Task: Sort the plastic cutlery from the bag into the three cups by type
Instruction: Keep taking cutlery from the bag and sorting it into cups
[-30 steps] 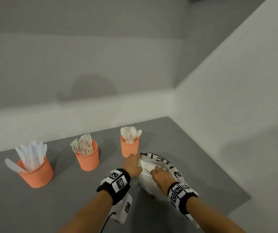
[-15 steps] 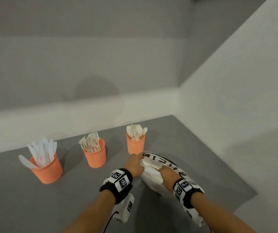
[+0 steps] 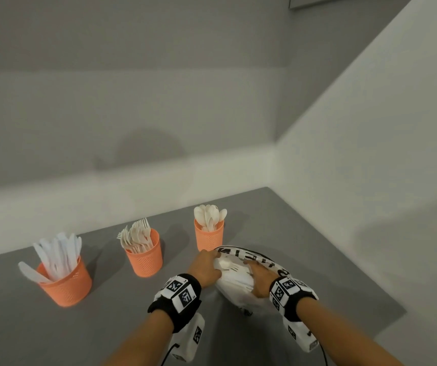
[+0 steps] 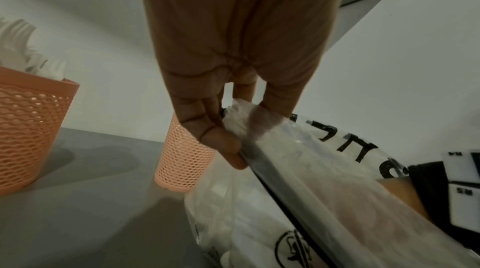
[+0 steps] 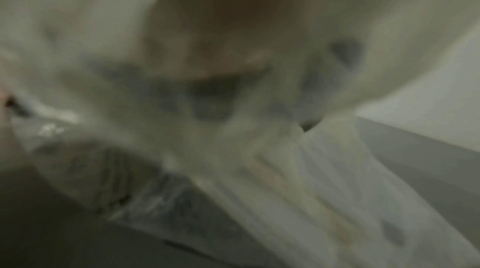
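A white plastic bag [image 3: 238,286] with black lettering lies on the grey table [image 3: 106,326], just in front of the spoon cup [image 3: 208,237]. My left hand [image 3: 206,268] pinches the bag's rim [image 4: 259,149] between thumb and fingers and holds the mouth apart. My right hand [image 3: 261,280] reaches into the bag; its fingertips are hidden by plastic and cutlery. A white fork [image 3: 229,266] shows in the bag's mouth between my hands. The right wrist view is blurred and shows only bag film [image 5: 285,169].
Three orange mesh cups stand in a row: knives [image 3: 65,283] at the left, forks [image 3: 146,257] in the middle, spoons at the right. The fork cup [image 4: 28,128] and spoon cup [image 4: 182,159] also show past my left hand. White walls close the back and right.
My right hand has pushed further into the bag. The bag's mouth has spread wider and a fork now shows in it. My left hand keeps its pinch on the rim.
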